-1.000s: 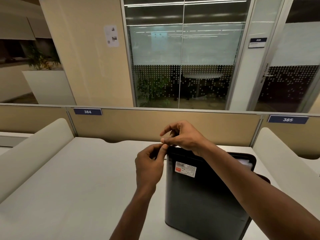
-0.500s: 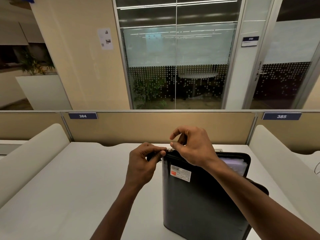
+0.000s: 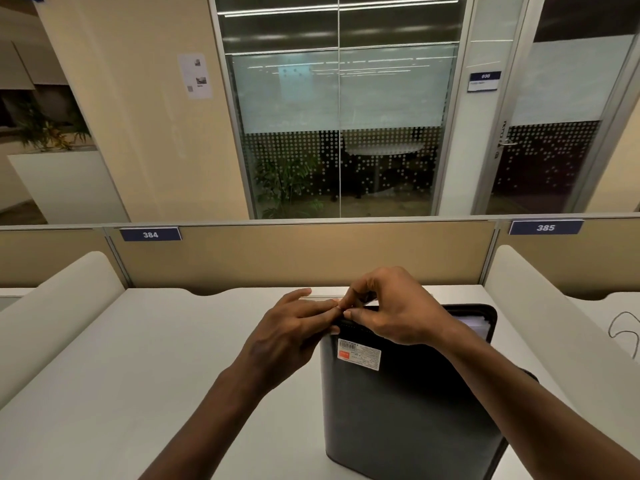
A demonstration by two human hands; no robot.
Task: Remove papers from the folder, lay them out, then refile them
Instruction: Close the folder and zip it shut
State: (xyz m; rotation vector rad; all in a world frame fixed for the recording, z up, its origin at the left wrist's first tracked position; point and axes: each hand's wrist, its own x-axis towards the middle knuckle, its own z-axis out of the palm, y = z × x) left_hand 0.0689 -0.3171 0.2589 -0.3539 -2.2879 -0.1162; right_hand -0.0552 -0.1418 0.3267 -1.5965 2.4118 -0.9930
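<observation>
The black folder point(image 3: 408, 403) is standing upright near the desk's point(image 3: 138, 358) front edge, papers point(image 3: 476, 323) showing at its open top right corner. The left hand point(image 3: 291, 336), a second ago pinching that top left corner, is now lying with fingers straightened against it, while the right hand point(image 3: 391, 306) is still pinching the zip area there. The zip is probably still sticking, so no papers are coming out yet.

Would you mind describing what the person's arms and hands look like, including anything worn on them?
Both forearms are bare as far as the frame shows, with no sleeve edge in view. The left hand and right hand wear no gloves, and no rings, watch or bracelet are visible. The fingernails look short and plain.
</observation>
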